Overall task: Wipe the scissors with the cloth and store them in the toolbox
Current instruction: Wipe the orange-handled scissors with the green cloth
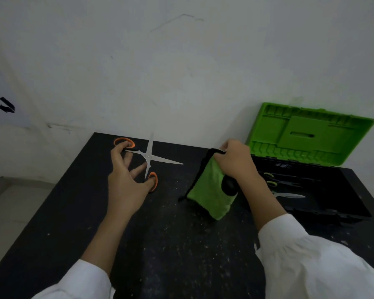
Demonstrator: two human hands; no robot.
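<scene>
The left hand (127,178) has its thumb and a finger hooked in the orange rings of the scissors (149,157), which lie wide open on the black table (171,244). The right hand (235,161) grips the green cloth (209,190) beside them. Farther right, the toolbox (311,130) stands open, lid up.

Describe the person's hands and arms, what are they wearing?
The left hand and the right hand are bare: no gloves, rings or watch show. Loose white fabric sleeves, plain and unmarked, cover both arms, ending short of the wrists.
</scene>
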